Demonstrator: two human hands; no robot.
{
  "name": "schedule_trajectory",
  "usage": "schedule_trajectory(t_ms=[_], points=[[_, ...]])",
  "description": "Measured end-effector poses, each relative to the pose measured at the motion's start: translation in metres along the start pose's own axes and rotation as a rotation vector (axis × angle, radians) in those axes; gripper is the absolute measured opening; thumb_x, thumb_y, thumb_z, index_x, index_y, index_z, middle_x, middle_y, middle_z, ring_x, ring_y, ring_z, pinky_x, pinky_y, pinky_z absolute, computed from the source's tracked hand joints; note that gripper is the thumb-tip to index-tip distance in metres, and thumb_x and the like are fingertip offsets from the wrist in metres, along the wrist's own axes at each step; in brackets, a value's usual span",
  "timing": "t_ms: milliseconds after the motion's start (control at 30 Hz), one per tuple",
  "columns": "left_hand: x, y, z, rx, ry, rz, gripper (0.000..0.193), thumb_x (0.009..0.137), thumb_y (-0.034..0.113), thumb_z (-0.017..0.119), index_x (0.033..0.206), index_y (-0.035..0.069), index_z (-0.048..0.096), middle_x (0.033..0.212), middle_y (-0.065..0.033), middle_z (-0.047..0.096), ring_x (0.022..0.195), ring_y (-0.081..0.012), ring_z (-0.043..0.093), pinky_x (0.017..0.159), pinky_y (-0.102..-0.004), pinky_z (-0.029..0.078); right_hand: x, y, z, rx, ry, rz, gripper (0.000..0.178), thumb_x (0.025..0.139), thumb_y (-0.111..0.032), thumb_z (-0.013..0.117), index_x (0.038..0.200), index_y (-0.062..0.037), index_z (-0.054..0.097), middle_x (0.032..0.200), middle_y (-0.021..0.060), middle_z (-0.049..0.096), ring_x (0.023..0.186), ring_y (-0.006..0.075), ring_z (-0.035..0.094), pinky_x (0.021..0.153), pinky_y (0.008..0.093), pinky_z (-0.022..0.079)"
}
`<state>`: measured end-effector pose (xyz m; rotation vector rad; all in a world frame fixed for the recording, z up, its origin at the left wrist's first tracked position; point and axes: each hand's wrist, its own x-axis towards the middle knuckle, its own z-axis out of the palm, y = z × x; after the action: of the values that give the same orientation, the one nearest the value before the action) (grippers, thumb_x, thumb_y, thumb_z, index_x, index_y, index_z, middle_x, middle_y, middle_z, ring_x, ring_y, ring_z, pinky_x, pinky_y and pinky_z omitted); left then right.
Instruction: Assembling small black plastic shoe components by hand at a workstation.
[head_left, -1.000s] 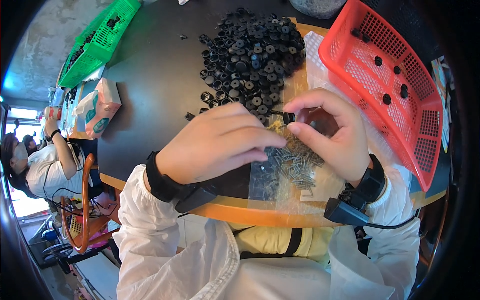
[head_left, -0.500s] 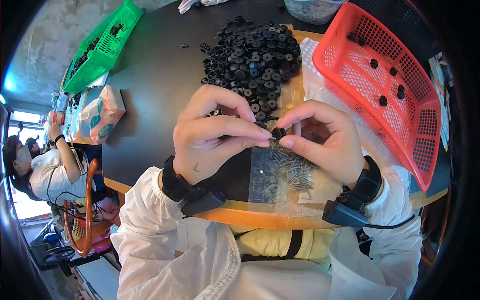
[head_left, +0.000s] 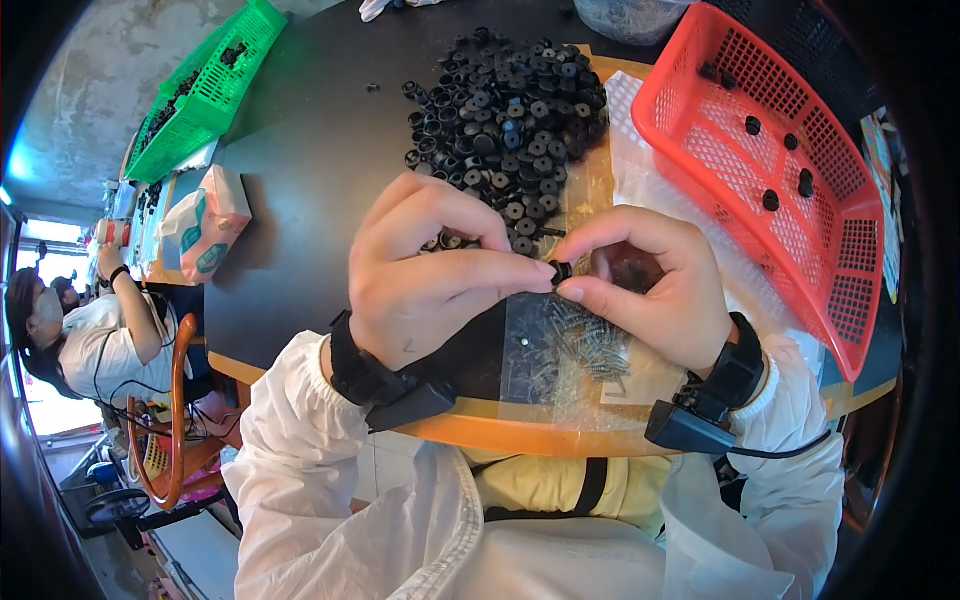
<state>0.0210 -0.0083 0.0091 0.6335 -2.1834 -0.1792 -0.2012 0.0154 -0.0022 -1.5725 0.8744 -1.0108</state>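
My right hand (head_left: 660, 275) pinches a small round black plastic knob (head_left: 561, 272) between thumb and index finger. My left hand (head_left: 425, 265) is closed in a pinch, its fingertips meeting the knob's left side. A small screw at those fingertips is now mostly hidden by the fingers and the knob. Below both hands lie many loose metal screws (head_left: 590, 345) on clear plastic. Just beyond the hands is a large heap of black knobs (head_left: 500, 130), some showing a centre hole, others their hollow side.
A red perforated basket (head_left: 690, 175) with several knobs stands at the right. Farther left are a tissue pack (head_left: 215, 225) and a green basket (head_left: 205, 100) of black parts. A clear tub (head_left: 630, 18) sits at the back. Another person (head_left: 120, 345) sits at far left.
My left fingertips have moved slightly right, up against the knob. The metal tip seen between fingers and knob before is now covered. My right hand keeps its pinch.
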Motion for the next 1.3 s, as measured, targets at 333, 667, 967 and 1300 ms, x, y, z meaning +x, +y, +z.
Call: schedule_trajectory(t_ms=[333, 667, 967, 1300], points=[[0.003, -0.010, -0.014, 0.193, -0.224, -0.060, 0.044, 0.044, 0.041, 0.089, 0.077, 0.018, 0.070, 0.090, -0.0006, 0.054, 0.083, -0.0200, 0.053, 0.071, -0.0315, 0.041, -0.003, 0.001, -0.002, 0.092, 0.099, 0.004, 0.025, 0.080, 0.000, 0.073, 0.103, -0.0032, 0.064, 0.095, -0.0009, 0.064, 0.068, 0.0030, 0.052, 0.062, 0.0182, 0.044], [0.001, -0.013, -0.006, 0.095, -0.273, -0.008, 0.031, 0.056, 0.023, 0.087, 0.083, 0.016, 0.072, 0.086, 0.0020, 0.060, 0.083, -0.0226, 0.056, 0.076, -0.0349, 0.043, -0.001, 0.005, -0.005, 0.018, 0.067, -0.089, 0.027, 0.079, 0.002, 0.073, 0.104, -0.0034, 0.062, 0.099, 0.0010, 0.063, 0.070, 0.0032, 0.053, 0.064, 0.0181, 0.046], [0.002, -0.009, -0.006, -0.277, -0.083, -0.222, 0.026, 0.071, -0.001, 0.078, 0.094, 0.000, 0.066, 0.091, -0.0129, 0.068, 0.087, -0.0246, 0.064, 0.080, -0.0354, 0.049, -0.002, 0.001, -0.004, 0.003, 0.104, -0.061, 0.025, 0.078, -0.001, 0.075, 0.100, -0.0040, 0.065, 0.094, 0.0014, 0.064, 0.069, 0.0051, 0.056, 0.062, 0.0198, 0.046], [-0.002, -0.001, 0.005, -0.430, -0.066, -0.381, 0.032, 0.071, 0.001, 0.080, 0.100, 0.002, 0.070, 0.095, -0.0090, 0.071, 0.084, -0.0219, 0.067, 0.075, -0.0317, 0.052, -0.001, 0.004, -0.004, -0.092, 0.104, -0.089, 0.023, 0.076, -0.005, 0.077, 0.097, -0.0061, 0.067, 0.088, 0.0024, 0.064, 0.065, 0.0080, 0.058, 0.059, 0.0216, 0.046]])
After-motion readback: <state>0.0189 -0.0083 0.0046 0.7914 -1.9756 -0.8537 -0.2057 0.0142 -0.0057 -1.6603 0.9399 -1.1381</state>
